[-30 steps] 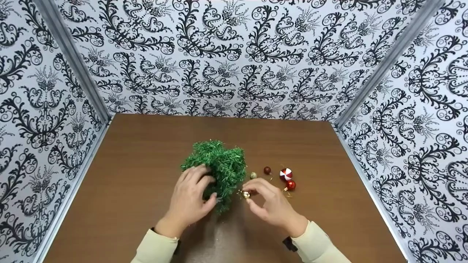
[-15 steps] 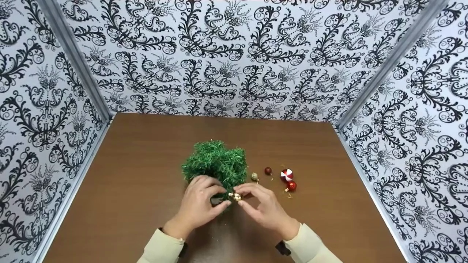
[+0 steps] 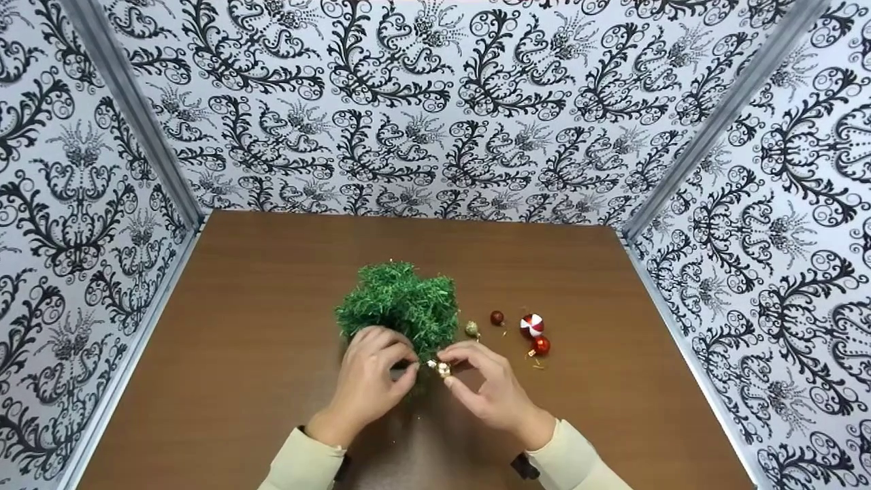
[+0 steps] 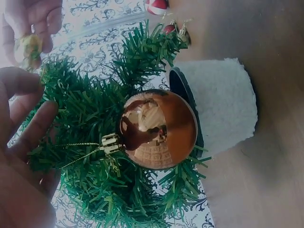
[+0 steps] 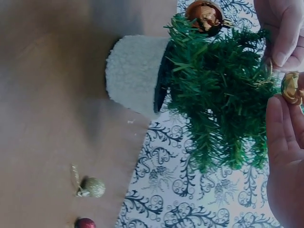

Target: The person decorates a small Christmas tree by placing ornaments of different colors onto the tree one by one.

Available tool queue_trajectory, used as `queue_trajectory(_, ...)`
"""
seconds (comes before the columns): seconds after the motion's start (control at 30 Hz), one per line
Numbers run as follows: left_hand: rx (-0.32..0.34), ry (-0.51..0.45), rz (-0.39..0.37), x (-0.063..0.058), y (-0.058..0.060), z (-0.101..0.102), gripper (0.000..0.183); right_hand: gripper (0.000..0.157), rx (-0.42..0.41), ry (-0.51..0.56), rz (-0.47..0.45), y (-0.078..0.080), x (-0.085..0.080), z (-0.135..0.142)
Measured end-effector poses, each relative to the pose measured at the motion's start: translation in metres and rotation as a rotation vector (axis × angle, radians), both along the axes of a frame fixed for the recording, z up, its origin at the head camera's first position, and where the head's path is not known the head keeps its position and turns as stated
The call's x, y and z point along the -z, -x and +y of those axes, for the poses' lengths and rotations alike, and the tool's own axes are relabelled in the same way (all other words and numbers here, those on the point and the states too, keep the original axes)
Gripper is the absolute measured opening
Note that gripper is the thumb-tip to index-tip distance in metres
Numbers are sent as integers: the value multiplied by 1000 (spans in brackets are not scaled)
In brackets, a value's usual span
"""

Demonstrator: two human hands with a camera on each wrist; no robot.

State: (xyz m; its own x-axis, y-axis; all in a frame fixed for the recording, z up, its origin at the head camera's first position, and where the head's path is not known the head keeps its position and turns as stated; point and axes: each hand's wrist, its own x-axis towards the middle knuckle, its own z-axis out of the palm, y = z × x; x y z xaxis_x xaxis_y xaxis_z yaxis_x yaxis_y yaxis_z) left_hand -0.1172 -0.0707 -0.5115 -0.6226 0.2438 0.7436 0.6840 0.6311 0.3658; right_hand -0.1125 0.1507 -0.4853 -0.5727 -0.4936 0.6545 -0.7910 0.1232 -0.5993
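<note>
Pinching the gold bauble [image 3: 444,369], cap [image 3: 431,364] leftward, the right hand [image 3: 497,388] faces the left hand [image 3: 371,378], whose grip is unclear.

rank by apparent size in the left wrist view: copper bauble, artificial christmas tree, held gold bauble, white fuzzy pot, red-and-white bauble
1. artificial christmas tree
2. white fuzzy pot
3. copper bauble
Unsure: held gold bauble and red-and-white bauble look alike; the first is partly covered, the second cut off by the frame.
</note>
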Motion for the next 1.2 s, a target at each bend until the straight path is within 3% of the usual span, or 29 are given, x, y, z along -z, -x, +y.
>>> queue_trajectory(0.17,-10,-29,43,-2,2,0,10,38,38,-35,-27,-1,12,-1)
queue_trajectory(0.33,-5,-22,29,-2,1,4,10,40,61,-57,-54,4,35,-2)
queue_trajectory(0.53,-8,-9,22,-2,1,7,9,35,168,-88,-2,12,57,-4)
queue_trajectory(0.9,-19,-6,13,-1,0,8,11,18,381,-66,160,8,58,-20)
queue_trajectory(1.07,-24,13,-47,-2,-3,11,9,5,434,-42,178,8,58,-24)
queue_trajectory(1.2,-22,23,-65,-2,-4,11,9,3,427,-16,171,9,58,-24)
